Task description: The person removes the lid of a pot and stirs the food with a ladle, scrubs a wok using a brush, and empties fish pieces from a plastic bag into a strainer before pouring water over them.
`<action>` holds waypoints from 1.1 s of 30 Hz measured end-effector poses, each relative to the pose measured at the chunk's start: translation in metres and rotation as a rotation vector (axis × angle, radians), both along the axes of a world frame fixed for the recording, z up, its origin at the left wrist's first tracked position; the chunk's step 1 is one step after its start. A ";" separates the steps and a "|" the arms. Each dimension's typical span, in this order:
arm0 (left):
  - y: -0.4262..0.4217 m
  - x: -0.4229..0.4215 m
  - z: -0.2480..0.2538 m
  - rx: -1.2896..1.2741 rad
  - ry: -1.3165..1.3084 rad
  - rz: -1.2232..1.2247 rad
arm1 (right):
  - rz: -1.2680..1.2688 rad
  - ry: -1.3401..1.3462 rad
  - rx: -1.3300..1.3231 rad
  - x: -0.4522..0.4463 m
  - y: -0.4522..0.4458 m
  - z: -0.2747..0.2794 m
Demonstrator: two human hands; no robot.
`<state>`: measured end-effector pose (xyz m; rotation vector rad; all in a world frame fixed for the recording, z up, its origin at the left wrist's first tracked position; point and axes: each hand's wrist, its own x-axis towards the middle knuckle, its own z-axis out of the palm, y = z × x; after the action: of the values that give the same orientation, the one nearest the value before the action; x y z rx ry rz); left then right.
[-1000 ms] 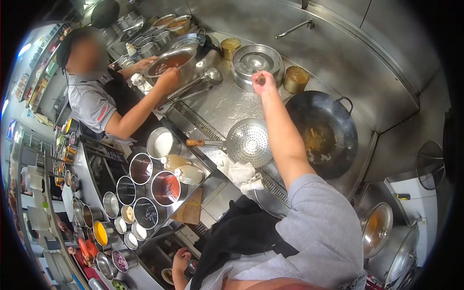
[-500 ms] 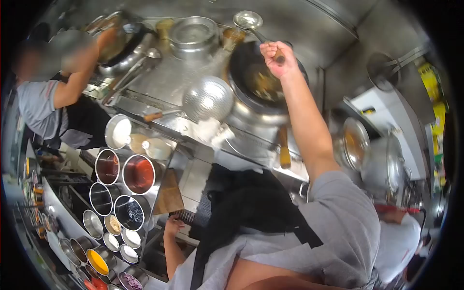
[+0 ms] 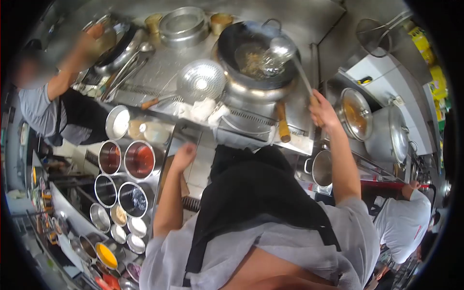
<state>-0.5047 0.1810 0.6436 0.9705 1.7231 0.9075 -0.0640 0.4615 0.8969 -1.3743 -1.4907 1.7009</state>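
My right hand (image 3: 323, 110) is closed around the wooden handle of a metal ladle (image 3: 282, 47). The ladle's bowl is tipped over a black wok (image 3: 229, 48), and clear liquid (image 3: 273, 64) falls from it into the pan. Cooked-looking food (image 3: 250, 63) lies in the wok, too small to identify. My left hand (image 3: 184, 156) hangs in the air near my left side, beside the rack of pots; it is blurred, its fingers do not show clearly, and I see nothing held in it.
A perforated strainer (image 3: 201, 79) and white cloths (image 3: 204, 110) lie left of the wok. A wooden-handled tool (image 3: 282, 128) sticks out in front. Metal pots of sauces (image 3: 140, 159) stand at left, a lidded pot (image 3: 389, 133) at right. Co-workers (image 3: 34, 108) stand on both sides.
My right hand has drawn back toward me and to the right, bringing the ladle from behind the wok to over it, where liquid now pours. My left hand has risen.
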 end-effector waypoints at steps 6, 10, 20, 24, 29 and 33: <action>0.137 0.022 0.028 0.244 0.470 -0.008 | -0.328 -0.335 0.430 0.030 -0.116 -0.134; 0.178 0.055 0.011 0.176 0.735 -0.140 | -0.274 -0.378 0.517 0.085 -0.163 -0.228; 0.186 0.064 0.031 -0.155 0.783 -0.121 | 0.031 -1.070 0.241 0.105 -0.168 -0.263; 0.169 0.005 -0.026 0.073 0.094 0.176 | -0.012 -1.097 0.529 0.133 -0.124 -0.269; 0.088 -0.005 0.133 0.431 -0.725 0.434 | 0.079 -0.758 0.277 0.077 -0.023 -0.251; 0.102 -0.003 0.144 0.437 -0.765 0.345 | 0.183 -0.626 -0.105 0.007 0.005 -0.245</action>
<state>-0.5074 0.2831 0.7880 0.4698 1.0547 1.6707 -0.0568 0.4665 0.6523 -2.0065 -1.9226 1.5416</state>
